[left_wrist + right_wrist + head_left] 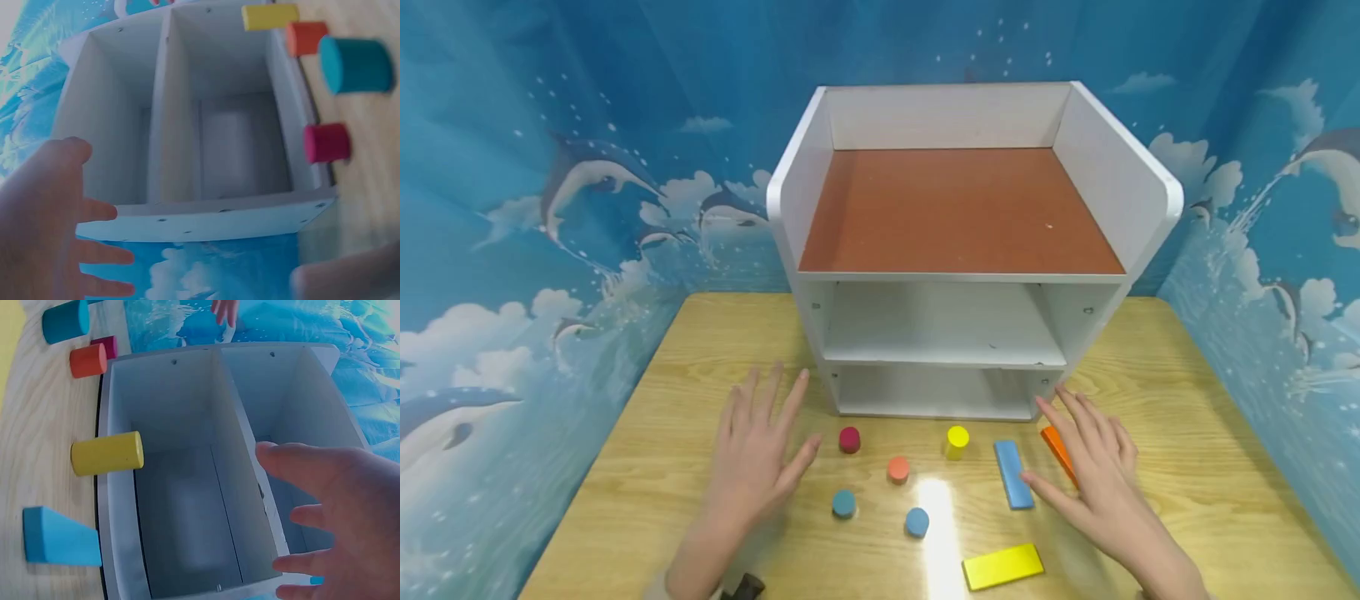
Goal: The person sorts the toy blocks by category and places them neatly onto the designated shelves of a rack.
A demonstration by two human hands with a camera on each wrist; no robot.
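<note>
On the near tabletop point(625, 500), 1 yellow block point(1003, 567), beyond it left hand point(752, 467) and right hand point(1097, 479), fingers spread, holding nothing, blue block point(1014, 475) and orange block point(1060, 454) by the right, 5 cylinders point(898, 470) between, white shelf unit point(962, 217) behind.

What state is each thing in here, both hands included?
Left hand: fingers spread, holding nothing
Right hand: fingers spread, holding nothing
White shelf unit: upright, open-fronted
Crimson cylinder: upright
Orange cylinder: upright
Yellow cylinder: upright
Teal cylinder: upright
Blue cylinder: upright
Yellow block: lying flat
Blue block: lying flat
Orange block: lying, partly hidden by the hand in the head view
</note>
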